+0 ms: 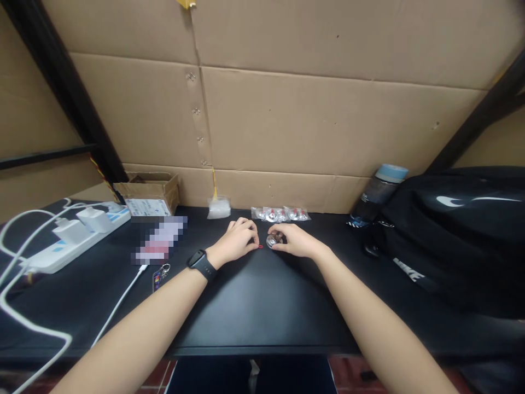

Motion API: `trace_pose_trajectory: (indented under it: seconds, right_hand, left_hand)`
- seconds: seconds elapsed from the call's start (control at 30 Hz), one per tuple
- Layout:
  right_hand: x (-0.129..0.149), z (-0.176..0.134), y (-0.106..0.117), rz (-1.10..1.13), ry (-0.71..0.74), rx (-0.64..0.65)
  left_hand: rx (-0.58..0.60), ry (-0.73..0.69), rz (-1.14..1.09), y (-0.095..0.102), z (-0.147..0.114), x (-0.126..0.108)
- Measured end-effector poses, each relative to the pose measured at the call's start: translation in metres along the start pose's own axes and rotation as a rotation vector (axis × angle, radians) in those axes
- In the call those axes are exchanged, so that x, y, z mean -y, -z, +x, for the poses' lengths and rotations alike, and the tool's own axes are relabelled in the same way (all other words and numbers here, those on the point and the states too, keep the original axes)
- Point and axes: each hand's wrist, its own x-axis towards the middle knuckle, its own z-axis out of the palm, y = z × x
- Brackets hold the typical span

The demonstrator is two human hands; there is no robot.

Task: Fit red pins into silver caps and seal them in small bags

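My left hand (238, 241), with a black watch on its wrist, is closed in a pinch over the black table. At its fingertips sits a small red loop-like piece (260, 247), too small to name. Just to the right, my right hand (298, 241) curls its thumb and fingers around a round silver metal piece (271, 241). The fingers hide part of that disc. Behind both hands lie several clear plastic packets (281, 214) with similar silver round pieces and red bits inside.
At the left are a white power strip (53, 254) with plugs and cables, a cardboard box (158, 191), a blurred-out flat item (162, 241) and a keychain (158, 278). A bundle of clear bags (219, 208) stands by the cardboard wall. A bottle (375, 194) and black backpack (455, 241) occupy the right.
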Motion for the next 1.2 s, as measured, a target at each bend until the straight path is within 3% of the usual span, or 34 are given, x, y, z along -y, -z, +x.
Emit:
trace_pose_trajectory:
  seconds: [0.3, 0.5, 0.6, 0.87, 1.2]
  right_hand:
    - [0.001, 0.004, 0.002, 0.114, -0.012, -0.134]
    - [0.012, 0.005, 0.001, 0.694, -0.104, -0.194]
    - [0.016, 0.005, 0.001, 0.840, -0.101, -0.219]
    - [0.019, 0.007, -0.005, 0.985, -0.081, -0.248]
    - [0.031, 0.005, -0.005, 1.087, -0.026, -0.262]
  left_hand:
    - [-0.144, 0.063, -0.055, 0.012, 0.002, -0.002]
    - [-0.252, 0.058, -0.097, 0.021, 0.006, -0.007]
    - [-0.298, 0.061, -0.107, 0.022, 0.006, -0.010]
    - [-0.357, 0.090, -0.094, 0.021, 0.007, -0.010]
    - [-0.474, 0.099, -0.078, 0.028, 0.004, -0.032]
